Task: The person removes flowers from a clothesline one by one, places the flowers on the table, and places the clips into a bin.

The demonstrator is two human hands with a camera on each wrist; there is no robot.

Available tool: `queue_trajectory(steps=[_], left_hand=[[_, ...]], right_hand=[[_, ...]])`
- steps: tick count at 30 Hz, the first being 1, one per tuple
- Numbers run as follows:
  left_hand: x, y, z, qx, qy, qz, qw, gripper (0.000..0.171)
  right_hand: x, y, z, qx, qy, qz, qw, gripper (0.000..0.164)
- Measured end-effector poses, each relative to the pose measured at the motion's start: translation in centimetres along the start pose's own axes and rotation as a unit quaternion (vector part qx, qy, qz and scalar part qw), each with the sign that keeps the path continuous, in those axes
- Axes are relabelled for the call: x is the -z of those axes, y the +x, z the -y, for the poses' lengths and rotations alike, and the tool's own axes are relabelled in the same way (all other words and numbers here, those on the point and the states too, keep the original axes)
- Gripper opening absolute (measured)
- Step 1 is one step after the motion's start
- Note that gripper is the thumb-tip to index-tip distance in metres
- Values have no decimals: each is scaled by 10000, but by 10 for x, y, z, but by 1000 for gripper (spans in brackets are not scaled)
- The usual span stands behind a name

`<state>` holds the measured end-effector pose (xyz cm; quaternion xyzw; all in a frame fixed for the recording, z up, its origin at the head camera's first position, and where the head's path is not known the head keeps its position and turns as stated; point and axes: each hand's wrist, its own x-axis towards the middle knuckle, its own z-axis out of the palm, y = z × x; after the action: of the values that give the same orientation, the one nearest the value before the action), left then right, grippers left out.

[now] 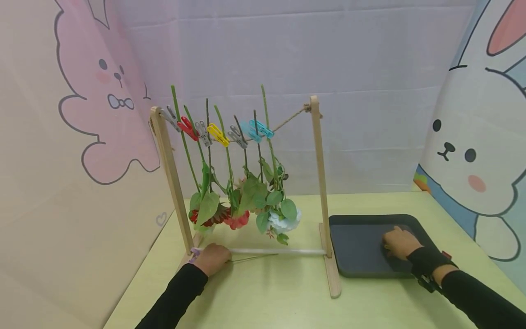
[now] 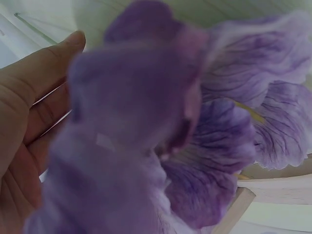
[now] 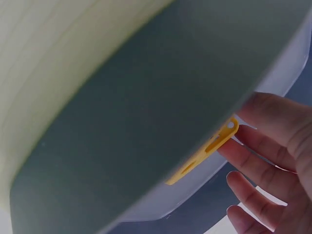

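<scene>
In the head view my left hand (image 1: 213, 259) holds a purple flower (image 1: 194, 255) low by the rack's left foot. Its thin stem (image 1: 255, 258) sticks out to the right of the hand. Purple petals (image 2: 209, 161) fill the left wrist view and hide part of the fingers. Over the dark tray (image 1: 357, 269), my right hand (image 1: 400, 242) pinches a yellow clothespin (image 3: 204, 151) by one end, between thumb and fingers. The tray's wall covers part of that clothespin in the right wrist view.
Between two wooden posts (image 1: 320, 183) runs a sagging rope (image 1: 289, 119). Several flowers hang from it head down, held by grey, red, yellow (image 1: 218, 135) and blue clothespins (image 1: 263, 129). A pale bar (image 1: 279, 251) joins the posts near the tabletop (image 1: 283, 301).
</scene>
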<state>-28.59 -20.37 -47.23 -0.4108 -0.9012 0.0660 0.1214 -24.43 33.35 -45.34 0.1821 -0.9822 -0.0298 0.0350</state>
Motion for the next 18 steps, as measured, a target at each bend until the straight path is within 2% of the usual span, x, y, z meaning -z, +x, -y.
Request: queue_trajectory(steps=[6,9,12,17,18], left_hand=[[0,0,1,-71,190,-40,9998,23],[5,1,-1,-48,312,82,9995,24],[12,2,-2,-5,246,174,9995,20],[18,3,1,-96,204,-31,9997,18],[18,3,3,-85,173,9,9998,18]], right_hand=[[4,2,3,-51,13,124,9999,28],[8,4,3,-110,-5,190,9998,30],[14,6,3,-170,86,206,9996,31],[27,9,6,-297,319,179,9989,32],[30,9,7,-305,352,141,9988,32]])
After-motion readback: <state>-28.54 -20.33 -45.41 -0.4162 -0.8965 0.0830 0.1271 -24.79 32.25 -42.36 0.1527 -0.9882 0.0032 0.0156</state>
